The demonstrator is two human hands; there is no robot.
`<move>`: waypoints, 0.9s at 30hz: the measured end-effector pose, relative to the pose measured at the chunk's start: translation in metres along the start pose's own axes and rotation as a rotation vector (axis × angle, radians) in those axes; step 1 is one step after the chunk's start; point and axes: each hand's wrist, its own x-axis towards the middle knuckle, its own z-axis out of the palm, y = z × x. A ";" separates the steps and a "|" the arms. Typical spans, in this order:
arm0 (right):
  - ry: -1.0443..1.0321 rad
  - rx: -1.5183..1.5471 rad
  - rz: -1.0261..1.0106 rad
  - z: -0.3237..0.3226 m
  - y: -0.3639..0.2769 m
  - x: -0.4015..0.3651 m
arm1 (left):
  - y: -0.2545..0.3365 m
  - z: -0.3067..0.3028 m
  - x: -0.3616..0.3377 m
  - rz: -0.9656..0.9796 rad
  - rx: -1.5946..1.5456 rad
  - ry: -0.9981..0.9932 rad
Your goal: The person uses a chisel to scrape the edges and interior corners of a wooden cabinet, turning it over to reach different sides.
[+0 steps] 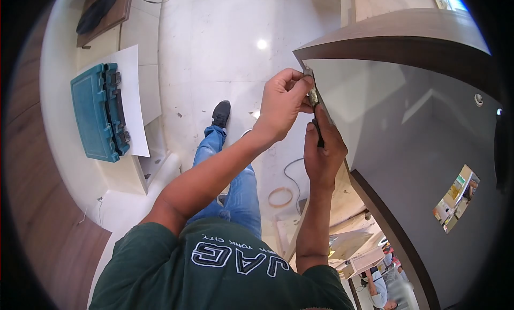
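Note:
My left hand is closed, thumb and fingers pinching a narrow metal piece against the edge of a grey-lined cabinet panel. Just below, my right hand wraps round a slim tool with a black handle. Its upper end reaches the metal piece, and my fingers partly cover where they meet. The tool's exact kind cannot be made out. Both hands are close together along the panel's front edge, near its upper corner.
A teal tool case lies on a white sheet at the left. A dark brown curved panel borders the cabinet. On the pale floor are a coiled ring and a thin cable. Another person is at the lower right.

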 end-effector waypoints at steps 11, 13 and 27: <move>0.106 0.015 -0.105 0.012 0.007 0.005 | 0.000 -0.005 0.009 -0.024 -0.005 -0.043; 0.084 -0.007 -0.068 0.012 0.003 0.005 | 0.005 -0.002 0.007 -0.030 -0.002 -0.037; 0.068 0.040 -0.036 0.008 0.000 0.006 | -0.003 -0.004 0.008 0.003 -0.061 -0.048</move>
